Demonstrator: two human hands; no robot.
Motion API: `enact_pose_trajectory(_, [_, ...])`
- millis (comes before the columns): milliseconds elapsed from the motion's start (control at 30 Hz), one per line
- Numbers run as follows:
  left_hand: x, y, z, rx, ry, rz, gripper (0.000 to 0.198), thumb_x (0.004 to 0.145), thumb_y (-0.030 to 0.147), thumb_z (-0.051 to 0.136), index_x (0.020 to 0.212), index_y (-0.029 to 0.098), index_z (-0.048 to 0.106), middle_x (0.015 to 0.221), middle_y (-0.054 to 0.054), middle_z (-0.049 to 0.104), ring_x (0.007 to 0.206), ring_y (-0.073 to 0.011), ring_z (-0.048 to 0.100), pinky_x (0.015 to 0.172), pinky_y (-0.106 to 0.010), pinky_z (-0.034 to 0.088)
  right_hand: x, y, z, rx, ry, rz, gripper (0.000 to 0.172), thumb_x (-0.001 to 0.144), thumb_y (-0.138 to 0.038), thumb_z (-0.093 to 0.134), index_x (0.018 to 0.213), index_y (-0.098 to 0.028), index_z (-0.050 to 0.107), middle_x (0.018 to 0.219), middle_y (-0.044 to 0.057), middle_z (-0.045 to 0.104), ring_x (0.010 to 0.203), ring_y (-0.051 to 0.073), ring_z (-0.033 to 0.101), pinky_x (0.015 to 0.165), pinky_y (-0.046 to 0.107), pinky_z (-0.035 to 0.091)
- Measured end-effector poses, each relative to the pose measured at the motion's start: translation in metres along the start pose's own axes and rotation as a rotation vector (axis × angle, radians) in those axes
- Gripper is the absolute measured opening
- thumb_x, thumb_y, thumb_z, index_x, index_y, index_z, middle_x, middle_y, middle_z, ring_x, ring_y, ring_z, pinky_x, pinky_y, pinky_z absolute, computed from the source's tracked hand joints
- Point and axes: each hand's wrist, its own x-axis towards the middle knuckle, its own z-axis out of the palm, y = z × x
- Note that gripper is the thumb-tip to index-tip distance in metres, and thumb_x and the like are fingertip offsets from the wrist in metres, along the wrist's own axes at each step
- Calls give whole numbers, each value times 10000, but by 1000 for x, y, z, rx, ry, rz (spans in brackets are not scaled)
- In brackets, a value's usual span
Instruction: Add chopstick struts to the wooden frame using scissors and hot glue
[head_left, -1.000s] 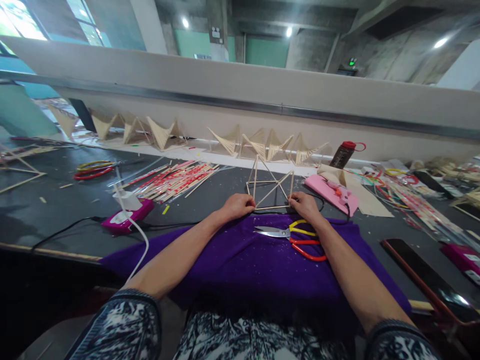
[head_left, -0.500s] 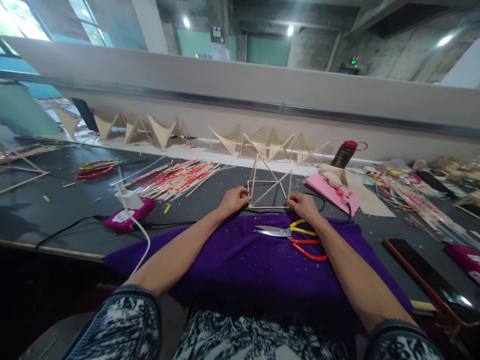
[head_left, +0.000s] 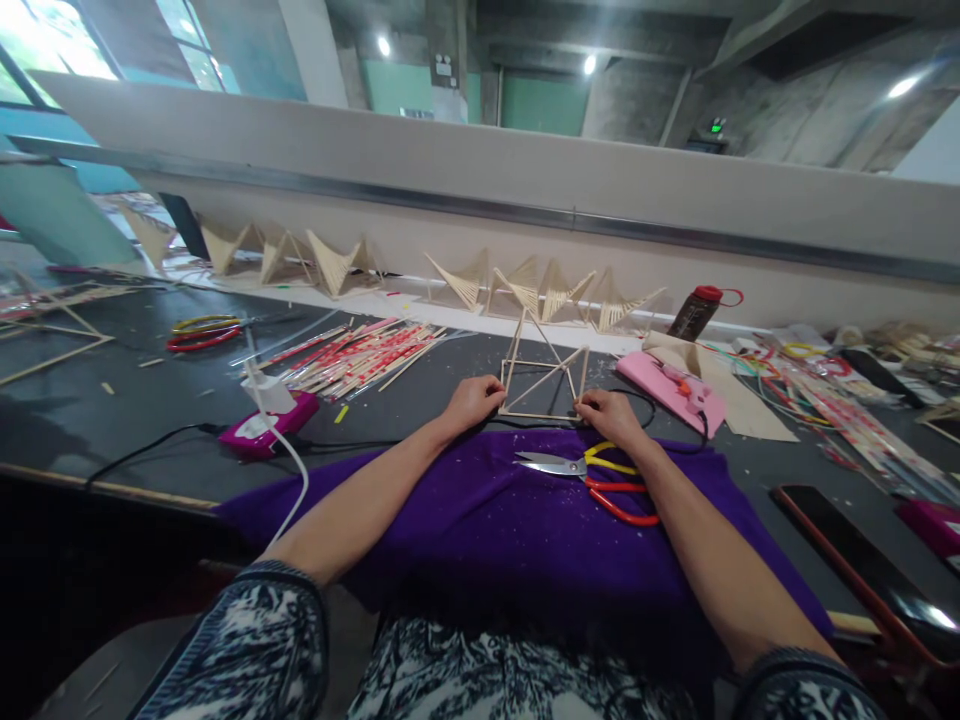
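A small frame of thin wooden sticks (head_left: pixel 541 416) stands on the dark table between my hands. Its sticks form a base with slanting pieces that rise to raised corners. My left hand (head_left: pixel 477 400) pinches its near left corner, fingers closed. At the near right corner, my right hand (head_left: pixel 604 412) grips the frame between thumb and fingers. Just in front of the frame, scissors (head_left: pixel 577 467) with one yellow and one red handle lie on a purple cloth (head_left: pixel 450 530), blades pointing left. My right forearm passes beside their handles.
Finished stick models (head_left: pixel 337 262) line the back board. Bundled sticks (head_left: pixel 367 355) and a magenta power strip (head_left: pixel 268 424) lie left. A pink glue gun (head_left: pixel 686 385) on a pink pad, a bottle (head_left: pixel 696 312) and a phone (head_left: pixel 862 560) are right. Cables cross the table.
The whole view has shifted slightly, so everything appears a little further right. Both hands keep their hold on the stick frame, and the scissors stay in place on the cloth.
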Motion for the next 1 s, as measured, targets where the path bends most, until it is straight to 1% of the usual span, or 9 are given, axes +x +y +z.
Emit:
enact_pose_trajectory(133, [0, 2, -1, 6, -3, -18, 267, 748, 327, 530, 862, 166, 710, 723, -31, 703, 702, -168, 626, 700, -242, 444, 1, 0, 0, 1, -6, -2, 190, 793, -277, 502, 777, -185, 667, 687, 2, 687, 564, 118, 611, 594, 209, 404])
enact_pose_trajectory(267, [0, 2, -2, 10, -19, -32, 278, 746, 342, 530, 858, 167, 714, 714, -29, 701, 690, -163, 621, 681, -235, 439, 1, 1, 0, -15, -17, 3, 190, 797, -275, 505, 785, -183, 671, 625, -5, 668, 565, 122, 612, 595, 209, 399])
enact_pose_trajectory(367, [0, 2, -5, 8, -50, -30, 288, 753, 361, 519, 834, 173, 720, 669, -19, 690, 678, -159, 617, 664, -228, 433, 2, 0, 0, -29, -25, 10, 186, 800, -270, 505, 784, -186, 670, 649, -6, 677, 560, 115, 607, 595, 206, 399])
enact_pose_trajectory(467, [0, 3, -7, 10, -78, -27, 282, 734, 369, 540, 828, 178, 725, 651, -12, 683, 672, -158, 613, 647, -223, 426, 3, 0, 1, -58, -16, 22, 165, 790, -266, 524, 785, -188, 669, 725, 7, 696, 614, 122, 615, 607, 206, 397])
enact_pose_trajectory(633, [2, 2, -7, 19, -95, -31, 245, 685, 319, 577, 819, 176, 725, 653, -9, 678, 641, -152, 598, 614, -225, 410, 6, 2, 3, -125, -16, 40, 136, 771, -255, 557, 785, -192, 677, 776, 25, 700, 708, 146, 615, 637, 216, 390])
enact_pose_trajectory(867, [1, 3, -2, 18, -64, -36, 184, 668, 286, 602, 759, 183, 724, 631, -4, 667, 623, -145, 590, 613, -225, 411, 6, 0, 3, -177, -38, 44, 146, 784, -259, 548, 780, -197, 680, 807, 30, 703, 746, 151, 615, 657, 220, 386])
enact_pose_trajectory(933, [-1, 4, -5, 14, -41, -30, 166, 664, 289, 619, 742, 188, 725, 631, -1, 668, 622, -144, 595, 610, -221, 419, 6, -1, 3, -179, -37, 41, 152, 785, -256, 541, 779, -197, 681, 812, 31, 703, 751, 151, 615, 664, 222, 386])
enact_pose_trajectory(1000, [3, 7, -13, 6, 4, -23, 197, 685, 320, 623, 787, 191, 731, 674, -8, 684, 635, -144, 605, 616, -218, 434, 5, -2, 3, -174, -31, 41, 162, 788, -251, 531, 778, -195, 682, 810, 32, 703, 747, 150, 615, 666, 223, 386])
